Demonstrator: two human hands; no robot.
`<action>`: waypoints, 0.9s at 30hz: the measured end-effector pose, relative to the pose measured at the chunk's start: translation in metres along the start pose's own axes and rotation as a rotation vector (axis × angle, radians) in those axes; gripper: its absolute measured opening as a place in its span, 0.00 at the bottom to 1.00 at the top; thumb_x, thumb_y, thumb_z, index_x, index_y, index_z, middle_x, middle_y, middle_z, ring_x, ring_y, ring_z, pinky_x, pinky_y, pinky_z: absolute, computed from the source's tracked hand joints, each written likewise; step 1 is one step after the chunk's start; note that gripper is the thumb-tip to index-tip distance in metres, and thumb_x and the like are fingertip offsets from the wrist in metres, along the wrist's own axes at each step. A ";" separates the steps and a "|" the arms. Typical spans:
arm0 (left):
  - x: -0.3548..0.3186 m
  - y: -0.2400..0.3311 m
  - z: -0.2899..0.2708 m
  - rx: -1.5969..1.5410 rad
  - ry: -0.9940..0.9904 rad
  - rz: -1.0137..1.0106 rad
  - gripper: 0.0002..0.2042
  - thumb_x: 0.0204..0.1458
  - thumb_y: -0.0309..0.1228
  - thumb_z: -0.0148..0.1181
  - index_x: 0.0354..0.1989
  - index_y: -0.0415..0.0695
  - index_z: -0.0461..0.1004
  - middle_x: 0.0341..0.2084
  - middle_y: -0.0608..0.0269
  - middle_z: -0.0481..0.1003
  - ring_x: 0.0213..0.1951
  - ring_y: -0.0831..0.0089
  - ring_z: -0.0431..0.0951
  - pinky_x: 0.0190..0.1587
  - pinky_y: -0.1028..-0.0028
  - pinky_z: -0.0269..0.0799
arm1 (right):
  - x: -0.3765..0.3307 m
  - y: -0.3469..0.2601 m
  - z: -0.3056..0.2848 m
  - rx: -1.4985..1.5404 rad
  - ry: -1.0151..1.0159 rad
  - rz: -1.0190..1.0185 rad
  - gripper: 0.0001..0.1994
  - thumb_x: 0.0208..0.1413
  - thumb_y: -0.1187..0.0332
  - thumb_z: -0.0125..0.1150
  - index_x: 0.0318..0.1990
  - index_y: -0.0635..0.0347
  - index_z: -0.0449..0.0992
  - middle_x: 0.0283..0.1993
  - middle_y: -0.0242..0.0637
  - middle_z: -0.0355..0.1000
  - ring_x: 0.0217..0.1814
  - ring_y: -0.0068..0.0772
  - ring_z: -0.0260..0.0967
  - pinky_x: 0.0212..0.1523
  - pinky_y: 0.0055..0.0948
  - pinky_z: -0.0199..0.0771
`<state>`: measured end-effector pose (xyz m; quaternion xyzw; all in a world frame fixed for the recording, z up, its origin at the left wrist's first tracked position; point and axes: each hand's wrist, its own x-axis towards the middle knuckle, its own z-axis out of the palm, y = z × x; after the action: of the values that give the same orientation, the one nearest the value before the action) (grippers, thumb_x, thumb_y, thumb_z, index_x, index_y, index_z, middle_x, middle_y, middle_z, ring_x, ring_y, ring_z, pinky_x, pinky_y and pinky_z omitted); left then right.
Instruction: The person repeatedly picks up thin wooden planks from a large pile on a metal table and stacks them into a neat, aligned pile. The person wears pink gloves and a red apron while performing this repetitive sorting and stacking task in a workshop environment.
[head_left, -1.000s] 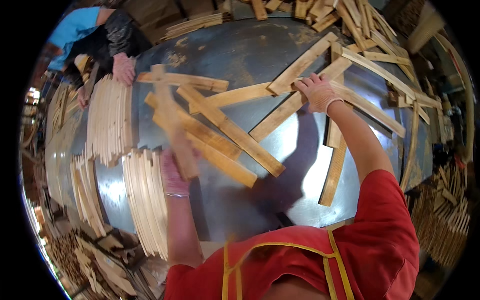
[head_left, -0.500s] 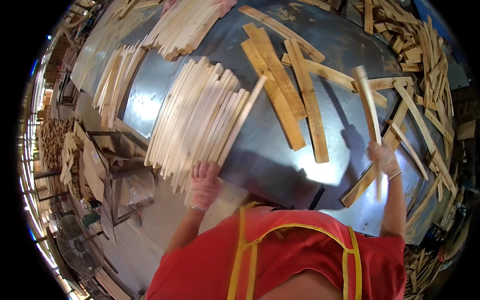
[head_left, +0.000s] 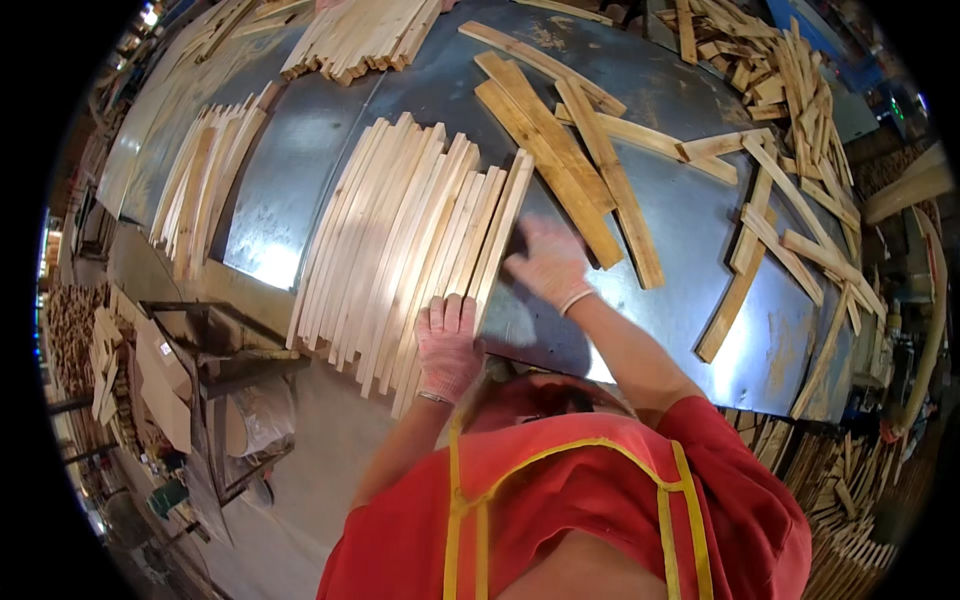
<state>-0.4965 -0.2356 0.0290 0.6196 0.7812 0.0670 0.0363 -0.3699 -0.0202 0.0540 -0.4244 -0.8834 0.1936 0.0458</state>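
Note:
A row of pale wooden strips [head_left: 385, 240] lies side by side on the metal table, their near ends uneven and jutting past its edge. My left hand [head_left: 448, 345], in a light knitted glove, is closed over the near ends of the rightmost strips; its thumb side is partly hidden. Just right of the row, my gloved right hand [head_left: 550, 262] is over the table, slightly blurred, with fingers apart and nothing in them. Beyond it lie several darker, yellowish boards [head_left: 610, 185], one overlapping another.
Loose strips [head_left: 750, 240] lie crisscrossed on the right, with a heap of offcuts [head_left: 800, 90] behind them. A smaller bundle [head_left: 205, 180] lies at the left. Another person's hand [head_left: 325, 5] is by the far stack [head_left: 365, 38]. A metal-framed stand [head_left: 215, 400] is at lower left.
My right hand has let go of the wooden strip it held on the right and moved left to the row's edge. My left hand has shifted slightly right along the near ends.

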 end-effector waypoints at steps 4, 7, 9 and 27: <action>0.008 0.000 0.004 0.010 0.056 0.060 0.38 0.41 0.35 0.72 0.66 0.46 0.69 0.62 0.55 0.68 0.67 0.51 0.66 0.70 0.49 0.60 | -0.010 0.123 0.001 -0.197 0.259 0.220 0.42 0.50 0.59 0.72 0.74 0.59 0.65 0.64 0.50 0.74 0.64 0.55 0.74 0.64 0.50 0.76; 0.011 0.009 -0.006 0.094 0.018 0.018 0.36 0.43 0.37 0.74 0.65 0.46 0.69 0.62 0.53 0.68 0.66 0.51 0.67 0.69 0.48 0.61 | -0.027 0.117 -0.031 0.057 0.016 0.422 0.45 0.51 0.60 0.72 0.77 0.60 0.62 0.64 0.52 0.76 0.65 0.54 0.75 0.66 0.45 0.75; 0.022 0.018 -0.014 -0.094 0.092 0.047 0.39 0.44 0.39 0.75 0.67 0.46 0.69 0.63 0.51 0.68 0.67 0.49 0.66 0.70 0.47 0.61 | -0.059 0.117 -0.023 0.600 -0.007 0.372 0.45 0.52 0.60 0.71 0.79 0.61 0.61 0.66 0.55 0.76 0.66 0.51 0.76 0.67 0.39 0.75; -0.005 0.030 0.025 0.025 0.087 -0.083 0.33 0.51 0.34 0.70 0.69 0.45 0.70 0.65 0.51 0.70 0.68 0.46 0.68 0.70 0.43 0.61 | 0.114 0.153 -0.012 -0.122 0.262 0.123 0.28 0.59 0.64 0.65 0.67 0.55 0.70 0.59 0.51 0.75 0.66 0.57 0.70 0.67 0.52 0.70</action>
<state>-0.4631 -0.2318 0.0091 0.5835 0.8079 0.0825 -0.0030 -0.3276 0.1575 -0.0030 -0.5012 -0.8523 0.0852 0.1227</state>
